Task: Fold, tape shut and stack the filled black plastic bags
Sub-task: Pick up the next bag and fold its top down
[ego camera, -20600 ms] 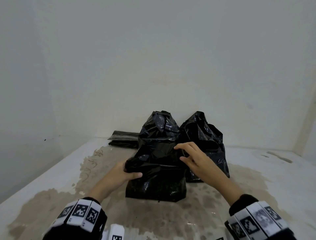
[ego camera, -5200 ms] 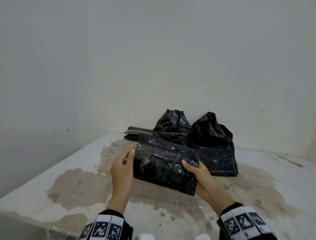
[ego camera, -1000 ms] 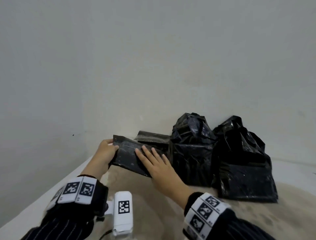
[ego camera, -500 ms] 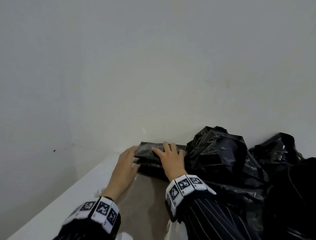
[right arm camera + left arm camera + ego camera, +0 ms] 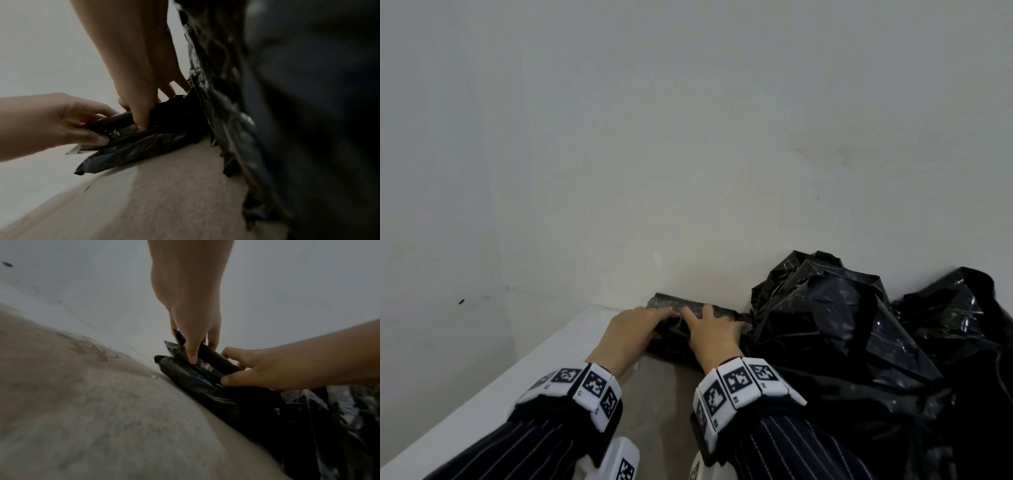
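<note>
The pale wall (image 5: 688, 137) fills most of what I see, and it meets the stained tabletop (image 5: 654, 394) in the far left corner. To my right two unsealed black bags stand crumpled and upright, the nearer one (image 5: 825, 325) touching my right forearm and the farther one (image 5: 962, 308) at the edge of view. Against the wall, just left of the nearer one, lies the stack of folded bags: the top bag (image 5: 688, 305) sits on the lower bag (image 5: 185, 381), whose corner pokes out toward the table's left side. My left hand (image 5: 630, 329) grips the left end of the top bag, fingers laid over it and thumb tucked beneath its front edge. My right hand (image 5: 709, 332) grips the same bag right beside it, fingers spread on top, thumb pressed into the front fold. The two hands are nearly touching.
</note>
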